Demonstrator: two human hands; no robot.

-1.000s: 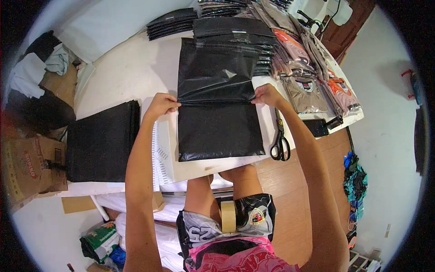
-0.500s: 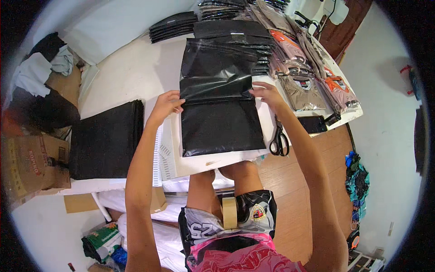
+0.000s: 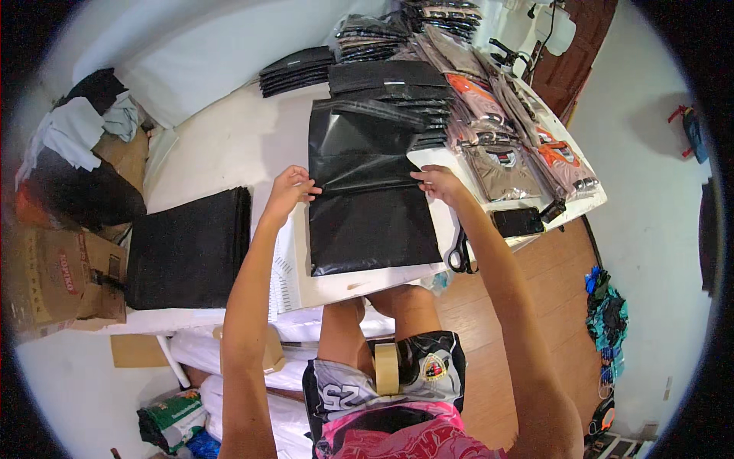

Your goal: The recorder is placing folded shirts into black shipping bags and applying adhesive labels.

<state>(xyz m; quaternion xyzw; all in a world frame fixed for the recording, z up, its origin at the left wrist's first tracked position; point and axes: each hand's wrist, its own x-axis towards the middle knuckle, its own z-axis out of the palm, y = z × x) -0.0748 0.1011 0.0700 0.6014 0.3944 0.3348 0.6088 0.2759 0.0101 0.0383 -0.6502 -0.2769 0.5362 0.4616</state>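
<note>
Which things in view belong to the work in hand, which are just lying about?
Apparently in use:
glossy black plastic bag, creased across
left hand and right hand, at its side edges

Apparently lying about:
black-handled scissors
dark rectangular phone
brown cardboard box
round tan tape roll

Shiny black is seen all over the flat bag (image 3: 371, 233), and dull black on the stack of sheets (image 3: 187, 256). White is shown on the table (image 3: 222, 145). Tan is seen on one packed shirt (image 3: 501, 174), and bright orange is mixed with pale pink on another packed shirt (image 3: 562, 159). Grey and black are shared by the shorts (image 3: 336, 375). The top (image 3: 409, 440) is covered with a pink and red pattern. Brown is seen on the floor (image 3: 497, 321).
</note>
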